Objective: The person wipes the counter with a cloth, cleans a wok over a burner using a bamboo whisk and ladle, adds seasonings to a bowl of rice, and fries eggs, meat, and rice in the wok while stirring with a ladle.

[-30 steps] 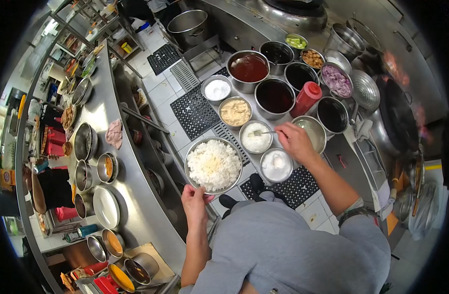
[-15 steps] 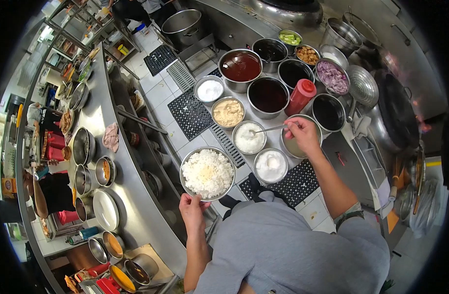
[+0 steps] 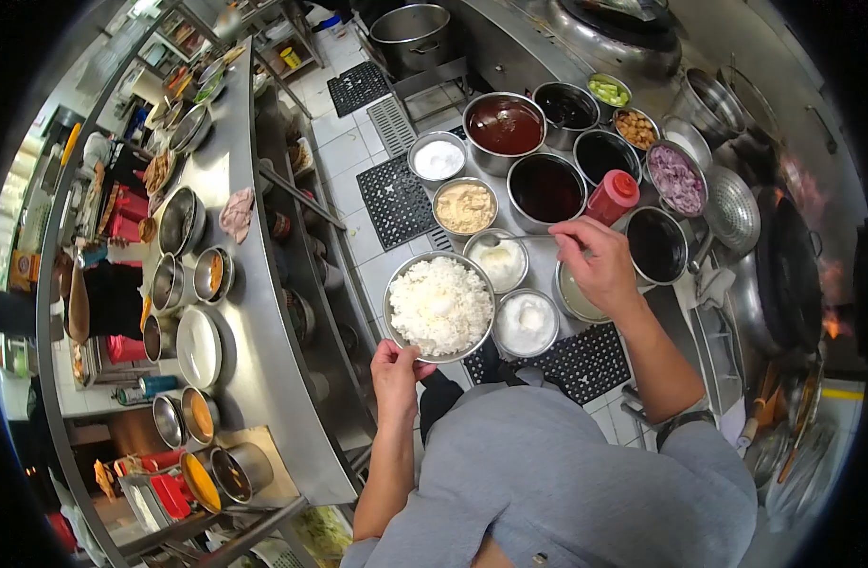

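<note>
My left hand [image 3: 397, 377] pinches the near rim of a steel bowl [image 3: 392, 327] heaped with white rice [image 3: 440, 303]. A small yellowish patch shows on top of the rice. In my right hand [image 3: 597, 265] is the handle of a thin metal spoon [image 3: 533, 238]. Its tip reaches into a small bowl of white granules [image 3: 502, 267], where its scooping end is hard to make out. Beside that stands another bowl of white granules [image 3: 526, 323]. Behind them sits a bowl of tan powder [image 3: 465, 206]. Under my right wrist, a container of pale liquid [image 3: 581, 289] is partly hidden.
Pots of red sauce [image 3: 505, 123] and dark sauce [image 3: 546, 187] stand farther back, with a red squeeze bottle [image 3: 614, 196]. Chopped onion [image 3: 676, 180] and a strainer ladle [image 3: 734, 210] lie right, near a wok [image 3: 784, 256]. A steel counter [image 3: 254, 350] with bowls runs along the left.
My left hand has brought the rice bowl up and right, close against the white granule bowls. The spoon has shifted toward the far side of its bowl. My view has turned slightly.
</note>
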`<control>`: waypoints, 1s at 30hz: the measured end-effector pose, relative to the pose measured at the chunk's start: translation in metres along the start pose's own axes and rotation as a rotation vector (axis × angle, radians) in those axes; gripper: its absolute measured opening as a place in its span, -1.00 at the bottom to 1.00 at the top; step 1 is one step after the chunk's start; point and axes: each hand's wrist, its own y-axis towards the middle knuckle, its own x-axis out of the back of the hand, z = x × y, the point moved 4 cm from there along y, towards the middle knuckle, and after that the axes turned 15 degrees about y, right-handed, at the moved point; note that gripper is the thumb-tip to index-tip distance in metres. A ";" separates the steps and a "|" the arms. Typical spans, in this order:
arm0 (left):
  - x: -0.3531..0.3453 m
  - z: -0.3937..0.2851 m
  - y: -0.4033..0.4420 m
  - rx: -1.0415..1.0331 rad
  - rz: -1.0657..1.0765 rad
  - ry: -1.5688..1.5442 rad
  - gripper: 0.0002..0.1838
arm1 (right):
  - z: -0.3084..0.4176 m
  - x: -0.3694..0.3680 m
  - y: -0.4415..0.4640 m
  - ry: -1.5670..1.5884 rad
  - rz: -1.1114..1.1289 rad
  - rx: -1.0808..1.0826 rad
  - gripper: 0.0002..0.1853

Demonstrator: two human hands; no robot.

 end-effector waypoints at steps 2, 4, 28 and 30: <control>-0.002 0.000 -0.016 0.009 -0.006 -0.044 -0.91 | -0.021 -0.009 0.003 -0.125 0.091 0.113 -0.86; 0.002 0.006 -0.035 0.011 0.018 -0.093 -0.94 | -0.051 -0.027 -0.011 -0.185 0.186 0.128 -0.84; -0.062 0.027 -0.217 -0.110 0.244 -0.079 -0.92 | -0.013 0.063 -0.225 0.429 0.232 -0.457 -0.72; -0.087 0.001 -0.228 -0.148 0.278 -0.070 -0.88 | -0.040 0.096 -0.228 0.568 0.081 -0.574 -0.78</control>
